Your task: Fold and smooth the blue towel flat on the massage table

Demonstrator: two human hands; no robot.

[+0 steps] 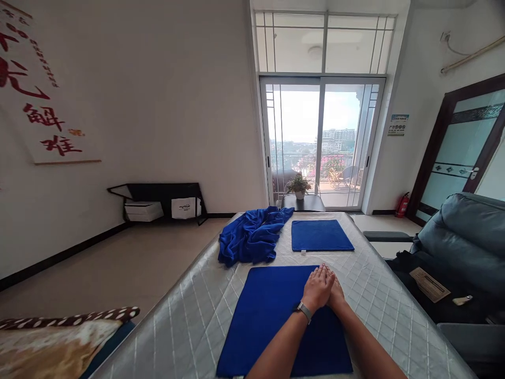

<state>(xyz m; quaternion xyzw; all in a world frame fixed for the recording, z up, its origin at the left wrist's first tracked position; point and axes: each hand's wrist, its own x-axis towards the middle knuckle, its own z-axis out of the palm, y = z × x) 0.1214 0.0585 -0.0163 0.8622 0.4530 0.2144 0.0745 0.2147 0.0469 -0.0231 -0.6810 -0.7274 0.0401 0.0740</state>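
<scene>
A dark blue towel lies flat and smooth in front of me on the quilted, silvery-grey table cover. My left hand, with a watch on its wrist, rests at the towel's upper right part, fingers stretched out and lying flat. Close against it, partly hidden behind it, my right hand also has its fingers extended. Neither holds anything. Beyond them lies a smaller blue towel, folded into a flat rectangle with a white label at its near edge. To its left is a crumpled heap of blue towels.
A dark armchair with a cardboard piece stands at the right. A potted plant sits on a chair past the table's far edge. Patterned bedding is at the lower left. A black rack stands by the wall.
</scene>
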